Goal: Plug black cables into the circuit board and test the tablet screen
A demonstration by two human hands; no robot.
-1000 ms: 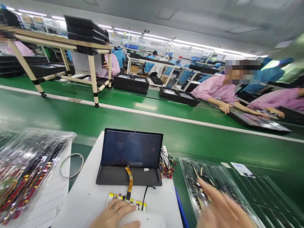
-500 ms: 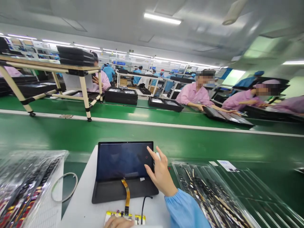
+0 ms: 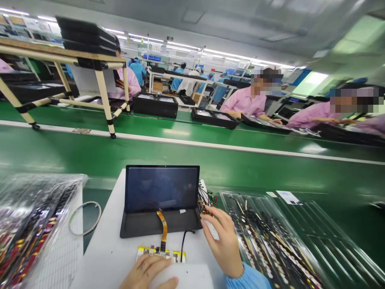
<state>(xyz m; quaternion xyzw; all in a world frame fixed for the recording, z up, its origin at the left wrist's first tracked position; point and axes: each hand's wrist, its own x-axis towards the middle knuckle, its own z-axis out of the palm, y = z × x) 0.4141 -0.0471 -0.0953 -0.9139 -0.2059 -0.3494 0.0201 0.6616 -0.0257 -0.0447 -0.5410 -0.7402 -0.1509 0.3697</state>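
Yellow board (image 3: pixel 161 253), bottom centre, sits pinned under my flat left hand (image 3: pixel 147 273), steadying its ribbon (image 3: pixel 163 224), while my right hand (image 3: pixel 224 241), fingers spread, touches the tray (image 3: pixel 138 226).

Green conveyor belt (image 3: pixel 240 168), white ring (image 3: pixel 69 216), blurred clear tray (image 3: pixel 33 224), perhaps of cables.

A: On the work mat (image 3: pixel 102 249), centre?
B: Display panel (image 3: pixel 162 188); near of it flex cable (image 3: pixel 163 224), then circuit board (image 3: pixel 161 253), touching left hand (image 3: pixel 147 273).
A: Right?
B: Wire bundle (image 3: pixel 205 198) just beside panel, right hand (image 3: pixel 222 241) near it, parts tray (image 3: pixel 300 216) beyond.
A: Left?
B: Cable loop (image 3: pixel 84 212), then second tray (image 3: pixel 75 178).
A: Far?
B: Conveyor belt (image 3: pixel 240 164).
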